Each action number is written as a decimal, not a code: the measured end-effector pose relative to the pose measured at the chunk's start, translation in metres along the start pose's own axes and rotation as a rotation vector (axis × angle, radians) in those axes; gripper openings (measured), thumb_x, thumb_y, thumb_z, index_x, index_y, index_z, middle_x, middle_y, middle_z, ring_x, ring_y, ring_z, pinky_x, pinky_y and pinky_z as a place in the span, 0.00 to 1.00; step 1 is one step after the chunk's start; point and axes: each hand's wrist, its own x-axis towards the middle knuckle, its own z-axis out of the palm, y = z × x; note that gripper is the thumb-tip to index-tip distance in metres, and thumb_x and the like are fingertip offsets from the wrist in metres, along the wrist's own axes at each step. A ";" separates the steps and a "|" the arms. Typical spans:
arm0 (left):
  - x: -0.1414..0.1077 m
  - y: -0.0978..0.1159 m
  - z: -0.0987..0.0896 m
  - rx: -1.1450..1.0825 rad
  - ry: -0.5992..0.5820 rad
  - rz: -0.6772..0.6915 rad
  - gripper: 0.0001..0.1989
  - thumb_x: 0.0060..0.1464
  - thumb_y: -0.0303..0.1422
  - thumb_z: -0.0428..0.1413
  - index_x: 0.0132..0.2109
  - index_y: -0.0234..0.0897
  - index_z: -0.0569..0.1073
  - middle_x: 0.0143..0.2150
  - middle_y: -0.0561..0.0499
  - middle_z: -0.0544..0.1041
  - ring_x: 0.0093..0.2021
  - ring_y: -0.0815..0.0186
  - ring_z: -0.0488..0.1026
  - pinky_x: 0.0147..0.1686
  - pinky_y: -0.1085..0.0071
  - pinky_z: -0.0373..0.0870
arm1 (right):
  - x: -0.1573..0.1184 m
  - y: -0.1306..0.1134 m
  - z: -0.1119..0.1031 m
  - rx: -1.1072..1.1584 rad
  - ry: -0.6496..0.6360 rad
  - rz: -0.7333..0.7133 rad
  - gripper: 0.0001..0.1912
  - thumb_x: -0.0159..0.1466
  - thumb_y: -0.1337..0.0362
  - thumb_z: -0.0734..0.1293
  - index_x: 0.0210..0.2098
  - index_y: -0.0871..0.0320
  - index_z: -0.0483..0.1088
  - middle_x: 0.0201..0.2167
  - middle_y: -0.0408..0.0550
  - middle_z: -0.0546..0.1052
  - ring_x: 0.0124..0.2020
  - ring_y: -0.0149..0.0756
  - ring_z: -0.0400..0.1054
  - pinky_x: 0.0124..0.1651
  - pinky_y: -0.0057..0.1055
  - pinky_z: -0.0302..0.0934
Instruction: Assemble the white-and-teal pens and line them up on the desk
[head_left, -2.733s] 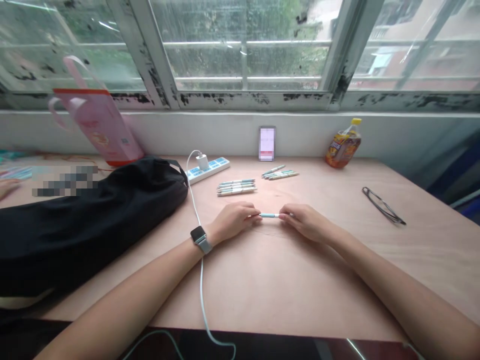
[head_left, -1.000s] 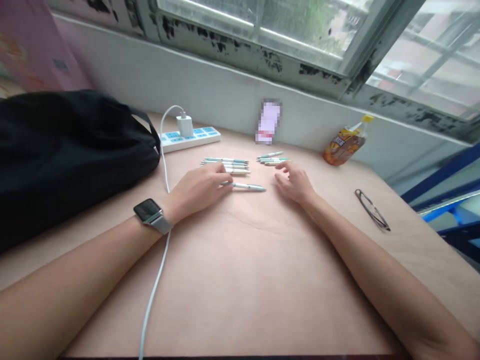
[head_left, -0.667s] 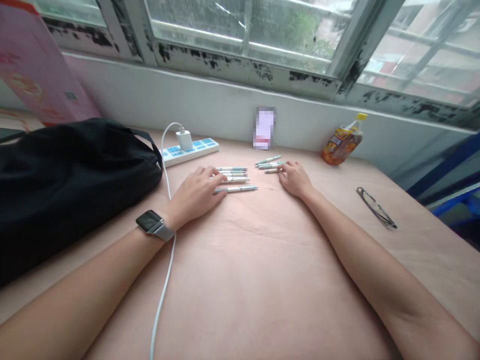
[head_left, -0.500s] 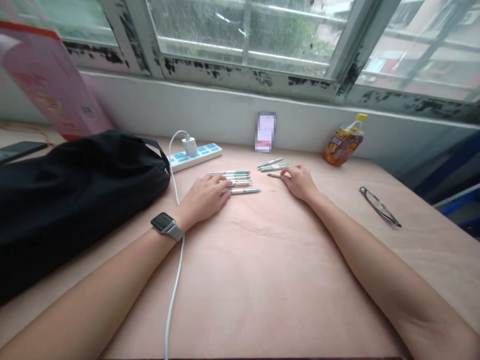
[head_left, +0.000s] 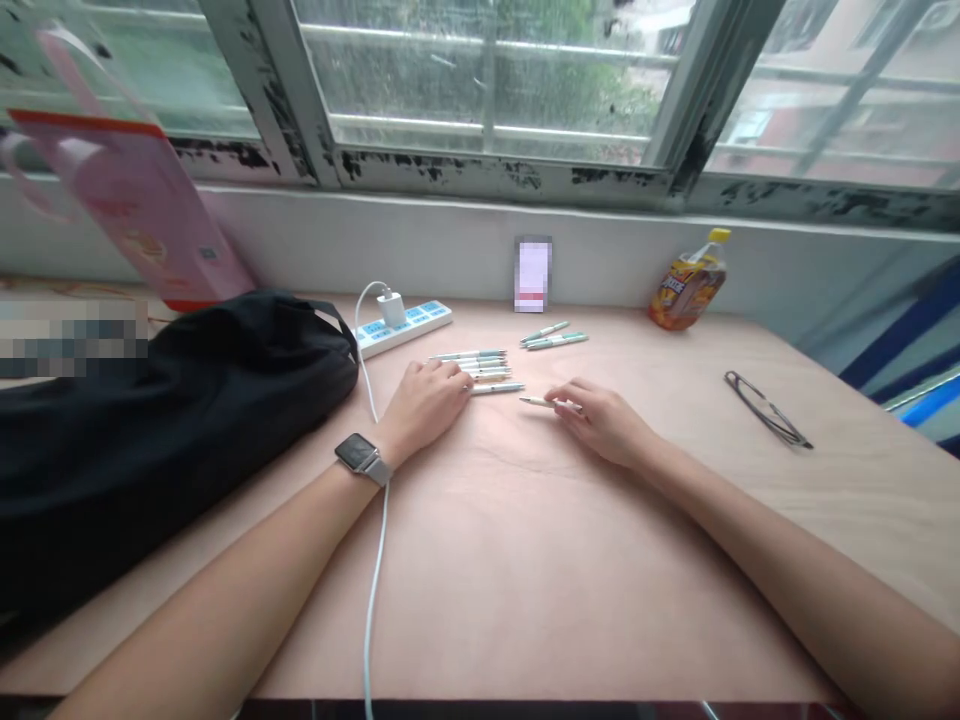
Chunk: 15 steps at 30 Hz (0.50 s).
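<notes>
On the table, several slim pens point(head_left: 487, 365) lie side by side in a row pointing left to right. My left hand point(head_left: 426, 405) rests flat at the left ends of this row, its fingers over some of them and its thumb by the nearest pen point(head_left: 499, 388). A pale pen point(head_left: 538, 402) is pinched between the thumb and fingers of my right hand point(head_left: 600, 418), low over the wood, just right of the row. Behind it lie a few more pens point(head_left: 556, 341) with green-blue parts, apart from both hands.
A white power strip point(head_left: 412, 325) holds a charger point(head_left: 391, 308), whose cable point(head_left: 377, 570) runs under my left wrist. A black bag point(head_left: 225, 420) and pink bag point(head_left: 157, 220) stand left. A phone point(head_left: 533, 272) leans on the wall; a bottle point(head_left: 686, 287) and glasses point(head_left: 765, 408) sit right.
My right hand has drawn the pale pen toward me, away from the green-blue pens. My left hand stays at the row. The view has shifted slightly.
</notes>
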 end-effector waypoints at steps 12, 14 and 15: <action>-0.006 0.036 -0.018 -0.186 0.063 0.047 0.14 0.64 0.36 0.53 0.54 0.38 0.70 0.47 0.44 0.77 0.45 0.56 0.73 0.44 0.61 0.61 | -0.005 -0.006 -0.003 0.096 0.026 -0.041 0.14 0.69 0.66 0.61 0.50 0.56 0.74 0.43 0.51 0.78 0.37 0.35 0.71 0.40 0.30 0.63; -0.007 0.044 -0.019 -0.201 0.039 0.191 0.13 0.66 0.36 0.51 0.54 0.37 0.70 0.47 0.45 0.77 0.46 0.57 0.73 0.43 0.63 0.62 | -0.006 -0.009 -0.003 0.083 -0.011 -0.081 0.14 0.70 0.65 0.60 0.50 0.55 0.73 0.42 0.51 0.78 0.38 0.35 0.71 0.41 0.29 0.62; -0.008 0.046 -0.019 -0.191 0.023 0.251 0.11 0.67 0.36 0.50 0.51 0.36 0.70 0.45 0.45 0.77 0.45 0.58 0.73 0.42 0.64 0.61 | -0.006 -0.011 -0.003 0.075 -0.031 -0.090 0.13 0.71 0.64 0.60 0.49 0.56 0.74 0.41 0.51 0.78 0.38 0.35 0.71 0.41 0.29 0.61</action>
